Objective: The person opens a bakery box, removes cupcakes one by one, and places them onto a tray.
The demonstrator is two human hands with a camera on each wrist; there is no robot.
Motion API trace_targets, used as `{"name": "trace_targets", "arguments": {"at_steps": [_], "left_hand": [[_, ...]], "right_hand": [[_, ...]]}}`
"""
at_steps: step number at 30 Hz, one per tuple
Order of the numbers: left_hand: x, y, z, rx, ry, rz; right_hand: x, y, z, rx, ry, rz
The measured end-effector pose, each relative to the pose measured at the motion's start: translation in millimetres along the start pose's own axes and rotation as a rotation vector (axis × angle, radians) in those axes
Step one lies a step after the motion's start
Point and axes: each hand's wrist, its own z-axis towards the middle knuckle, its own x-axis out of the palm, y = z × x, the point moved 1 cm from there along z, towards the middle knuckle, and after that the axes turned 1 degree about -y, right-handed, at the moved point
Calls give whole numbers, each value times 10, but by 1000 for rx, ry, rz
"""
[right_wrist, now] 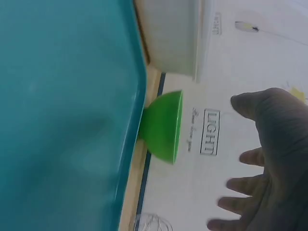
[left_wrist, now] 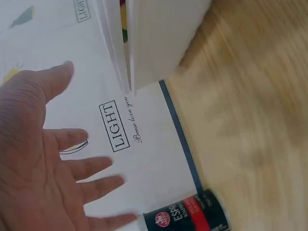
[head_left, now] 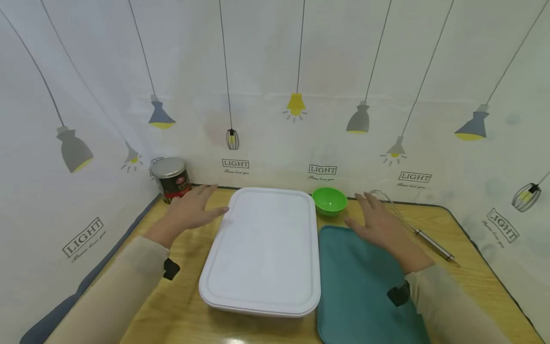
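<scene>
A white lidded box [head_left: 266,248] stands in the middle of the table. My left hand [head_left: 189,210] is held up at its left side, fingers spread and holding nothing; in the head view the thumb tip comes close to the lid's edge. In the left wrist view, a narrow gap under the lid of the box [left_wrist: 161,43] shows a bit of something coloured [left_wrist: 123,21]. My right hand [head_left: 380,227] hovers over the far part of a teal tray [head_left: 356,286], fingers spread and holding nothing. Just left of it sits a green bowl [head_left: 330,200], upright behind the tray.
A metal-lidded coffee canister [head_left: 172,179] stands at the back left, behind my left hand. To the right of the tray lies a whisk [head_left: 434,244] with a steel handle. A printed backdrop [head_left: 266,71] closes off the wooden table at the back and sides.
</scene>
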Motion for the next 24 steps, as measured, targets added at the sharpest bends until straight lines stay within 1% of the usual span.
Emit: {"name": "trace_targets", "arguments": {"at_steps": [3, 7, 11, 14, 17, 19, 24], "left_hand": [[88, 21, -4, 24, 52, -160], [236, 45, -8, 8, 122, -356], [308, -7, -34, -11, 156, -473], [342, -53, -57, -33, 174, -533], [372, -79, -80, -64, 193, -563], [383, -86, -90, -76, 200, -568], [389, -92, -106, -105, 192, -578]], "right_hand": [[49, 122, -11, -31, 29, 153], [155, 302, -28, -52, 79, 311], [268, 439, -17, -22, 143, 403], [342, 511, -11, 22, 183, 469], [421, 559, -14, 37, 207, 540], [467, 583, -20, 38, 215, 591], [553, 649, -26, 45, 221, 699]]}}
